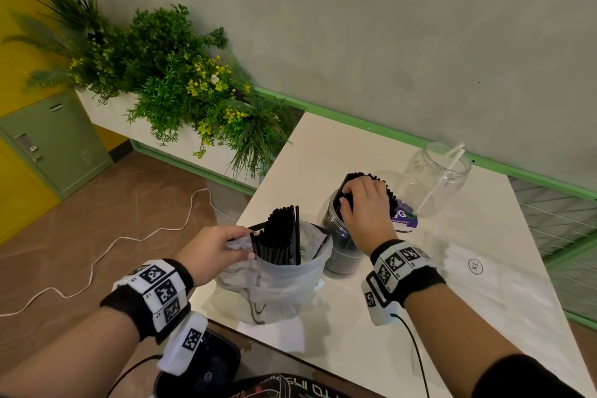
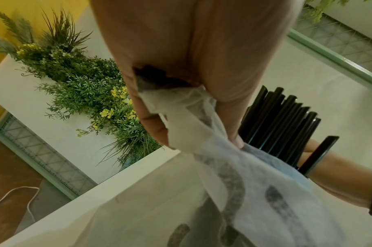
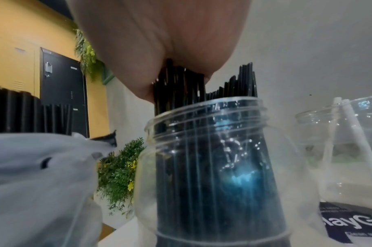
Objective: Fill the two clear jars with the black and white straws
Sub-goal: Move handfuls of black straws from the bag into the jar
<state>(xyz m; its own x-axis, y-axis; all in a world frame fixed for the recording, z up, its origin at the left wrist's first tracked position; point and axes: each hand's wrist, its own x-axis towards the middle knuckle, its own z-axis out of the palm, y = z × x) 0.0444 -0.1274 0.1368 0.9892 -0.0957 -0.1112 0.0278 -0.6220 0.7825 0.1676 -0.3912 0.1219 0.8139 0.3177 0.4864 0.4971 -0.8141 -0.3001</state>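
Black straws (image 1: 280, 236) stand in a white translucent bag (image 1: 274, 287) at the table's near left corner. My left hand (image 1: 223, 245) pinches the bag's rim (image 2: 181, 120) beside those straws (image 2: 282, 125). Right of the bag stands a clear jar (image 1: 339, 249) packed with black straws (image 3: 181, 86). My right hand (image 1: 365, 200) sits on top of it, fingers curled round a bundle of straw tops; the palm (image 3: 159, 41) covers them. A second clear jar (image 1: 433, 178), farther right, holds a few white straws (image 1: 450, 165).
A purple printed card (image 1: 403, 218) lies between the jars. The white table (image 1: 468, 300) ends just left of the bag. A planter of green plants (image 1: 181, 84) stands to the far left, with a white cable (image 1: 97, 255) on the floor. The wall runs behind the table.
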